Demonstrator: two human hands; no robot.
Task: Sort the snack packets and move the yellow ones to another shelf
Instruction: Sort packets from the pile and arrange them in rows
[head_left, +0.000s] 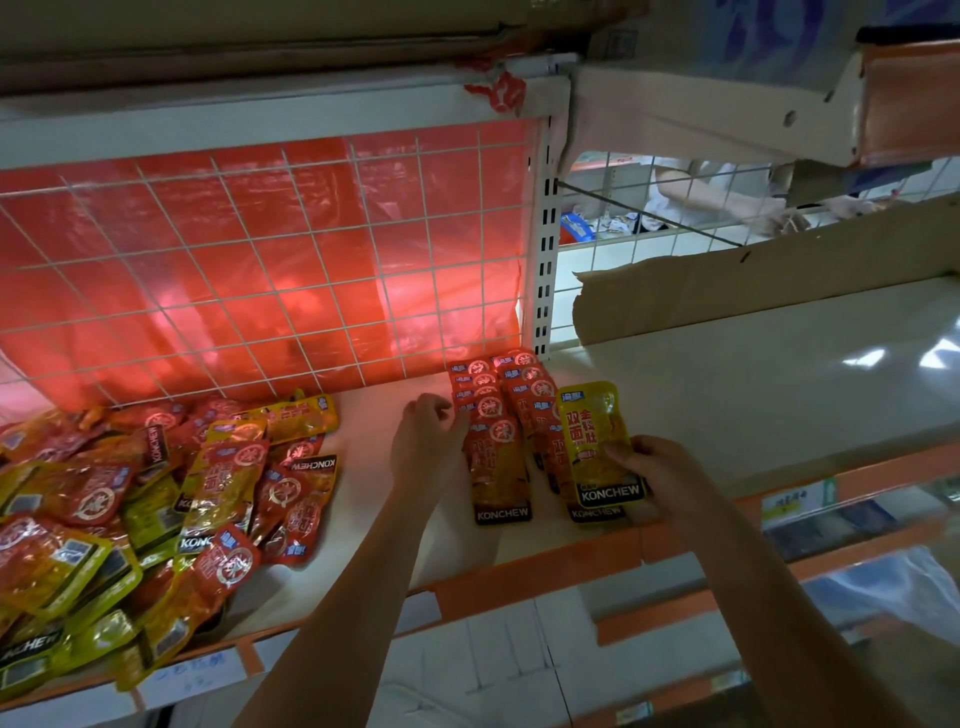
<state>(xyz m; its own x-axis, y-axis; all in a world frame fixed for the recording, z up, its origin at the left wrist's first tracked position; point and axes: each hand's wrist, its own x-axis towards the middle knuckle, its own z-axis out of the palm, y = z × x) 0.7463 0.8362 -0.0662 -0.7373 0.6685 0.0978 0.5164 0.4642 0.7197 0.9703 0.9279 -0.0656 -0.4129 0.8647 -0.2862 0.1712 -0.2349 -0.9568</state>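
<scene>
Two shelf bays fill the frame: the shelf at centre, backed by a wire grid with red plastic behind it, and a bare neighbouring shelf at right with a torn cardboard strip along its back. Across the lower left sprawls an unsorted heap of snack packets, red and yellow mixed, overlapping at all angles. Just right of centre stand two neat overlapping rows of red packets, running from the grid toward the shelf edge. The left hand rests against the left row, its fingers curled on the front red packet's edge. The right hand pinches a yellow packet by its lower right corner, fingers closed on it, holding it over the right row's front end. These pouches look light, thin and floppy, with a glossy film likely to slide, so a pinch at a sealed edge or corner, as here, should hold best; squeezing the middle might crush the contents. My guess is this yellow one is bound for the bare shelf at right.
</scene>
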